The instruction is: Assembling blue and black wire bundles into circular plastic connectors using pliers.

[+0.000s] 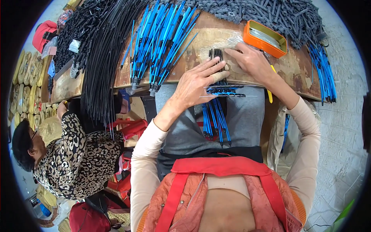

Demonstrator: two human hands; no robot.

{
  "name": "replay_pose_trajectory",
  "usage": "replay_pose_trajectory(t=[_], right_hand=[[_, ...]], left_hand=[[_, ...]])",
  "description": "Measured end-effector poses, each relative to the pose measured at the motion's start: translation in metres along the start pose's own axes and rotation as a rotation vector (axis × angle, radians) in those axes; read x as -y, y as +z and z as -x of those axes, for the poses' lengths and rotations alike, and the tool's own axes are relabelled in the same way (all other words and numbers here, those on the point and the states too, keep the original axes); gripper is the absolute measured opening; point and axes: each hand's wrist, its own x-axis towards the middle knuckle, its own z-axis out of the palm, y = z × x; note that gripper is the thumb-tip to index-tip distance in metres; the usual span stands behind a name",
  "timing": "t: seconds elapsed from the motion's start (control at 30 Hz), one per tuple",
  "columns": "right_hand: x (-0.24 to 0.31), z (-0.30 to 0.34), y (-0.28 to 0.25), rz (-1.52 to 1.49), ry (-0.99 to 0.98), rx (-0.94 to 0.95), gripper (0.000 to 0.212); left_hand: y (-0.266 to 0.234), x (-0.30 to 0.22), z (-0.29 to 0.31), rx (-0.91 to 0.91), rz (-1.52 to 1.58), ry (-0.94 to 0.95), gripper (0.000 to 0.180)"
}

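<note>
Fingers [211,70] of the left hand [193,82] lie nearly straight across a bundle of slim black-and-blue plastic rods [225,92]; whether they grip, cannot tell. Right hand [253,62]: fingers half-bent, tips beside the bundle's black ends, hold unclear. Bundle is left of, and nearer the wearer than, the orange rectangular open-topped box [271,50], overhanging the worn brown wooden surface [295,73]. Beyond box: heap of grey plastic fittings [266,11].

Workshop with heaped grey parts [270,17]
</note>
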Motion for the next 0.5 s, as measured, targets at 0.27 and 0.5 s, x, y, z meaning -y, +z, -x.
replay_pose_trajectory(t=[0.27,0.5], right_hand=[[-0.013,-0.012,0.008,-0.05,-0.053,0.075,0.026],[-0.015,-0.018,0.02,-0.005,-0.113,0.043,0.023]], left_hand=[[0.0,-0.001,0.0,-0.012,0.018,-0.013,0.073],[-0.001,0.001,0.0,-0.022,0.014,0.008,0.071]])
